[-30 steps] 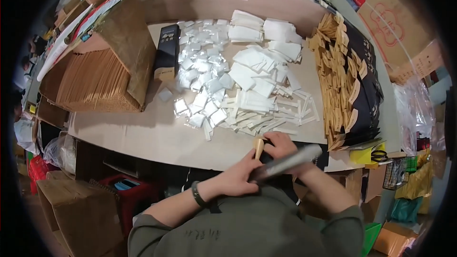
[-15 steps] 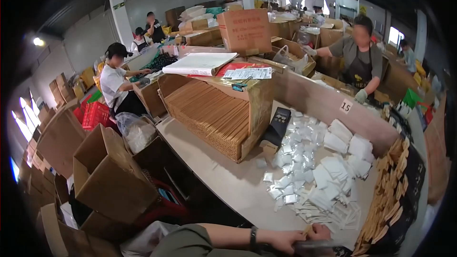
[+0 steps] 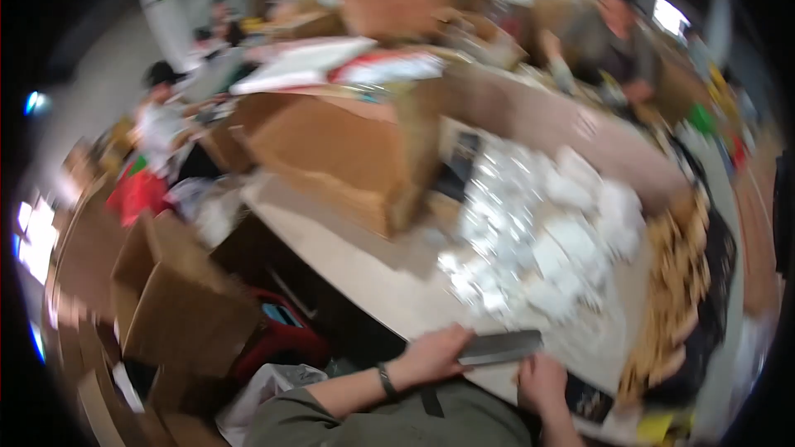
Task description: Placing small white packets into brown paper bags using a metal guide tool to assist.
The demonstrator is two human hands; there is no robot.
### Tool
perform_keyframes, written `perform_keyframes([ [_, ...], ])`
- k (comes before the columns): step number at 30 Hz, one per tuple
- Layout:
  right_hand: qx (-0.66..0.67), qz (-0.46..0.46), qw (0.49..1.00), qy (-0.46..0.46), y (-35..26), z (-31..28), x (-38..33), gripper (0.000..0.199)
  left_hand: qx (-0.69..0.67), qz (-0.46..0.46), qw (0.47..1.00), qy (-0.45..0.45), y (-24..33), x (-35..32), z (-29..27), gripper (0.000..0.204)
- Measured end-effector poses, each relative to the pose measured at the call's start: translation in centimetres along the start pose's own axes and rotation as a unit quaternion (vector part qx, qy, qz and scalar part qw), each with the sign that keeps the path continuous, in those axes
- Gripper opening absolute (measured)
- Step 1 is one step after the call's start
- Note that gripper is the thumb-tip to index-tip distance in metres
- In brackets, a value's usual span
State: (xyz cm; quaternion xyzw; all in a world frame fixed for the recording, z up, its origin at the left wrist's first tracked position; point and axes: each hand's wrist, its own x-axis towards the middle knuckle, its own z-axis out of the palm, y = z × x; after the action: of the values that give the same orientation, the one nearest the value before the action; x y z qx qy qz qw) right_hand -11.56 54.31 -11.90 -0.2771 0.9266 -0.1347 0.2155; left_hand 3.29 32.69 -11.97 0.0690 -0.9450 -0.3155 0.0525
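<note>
Frame heavily motion-blurred; fine detail is lost.

Left hand [image 3: 435, 354] is seen at the near table edge, fingers closed around the left end of a flat grey pouch [image 3: 501, 347]. The pouch is held level, just above the near edge of the table [image 3: 348, 257], pointing right. Right hand [image 3: 542, 381] is found just beside and below the pouch's right end; whether it is touching or gripping the pouch cannot be told, and its fingers cannot be made out. A dark band is worn on the left wrist.

On the table, beyond the hands, a spread heap of small white packets [image 3: 546, 240] is seen, loose and unsorted as far as the blur allows. To the right of it, a long row of tan pieces [image 3: 675, 298] is laid along the table's right side. To the far left, a large open carton [image 3: 348, 157] is standing on the table. Brown boxes [image 3: 166, 298] are stacked on the floor at near left. Other people are visible at far left and far right, apart from this bench.

Progress, judged only: one pouch is in hand and the white heap looks large, so much of the pile appears unhandled. No finished stack can be picked out in the blur.
</note>
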Motion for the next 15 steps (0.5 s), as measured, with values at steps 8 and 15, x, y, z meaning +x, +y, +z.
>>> perform_keyframes([
  [8,0.155,-0.065,0.983,0.073,-5.5,1.3,1.3,0.024,0.073,0.025,0.987,-0.14,-0.6,0.8,-6.1,0.081],
  [15,0.152,-0.135,0.976,0.073,-3.1,-3.2,-0.2,0.016,0.026,0.187,0.982,-0.016,-1.1,5.3,-5.6,0.058],
])
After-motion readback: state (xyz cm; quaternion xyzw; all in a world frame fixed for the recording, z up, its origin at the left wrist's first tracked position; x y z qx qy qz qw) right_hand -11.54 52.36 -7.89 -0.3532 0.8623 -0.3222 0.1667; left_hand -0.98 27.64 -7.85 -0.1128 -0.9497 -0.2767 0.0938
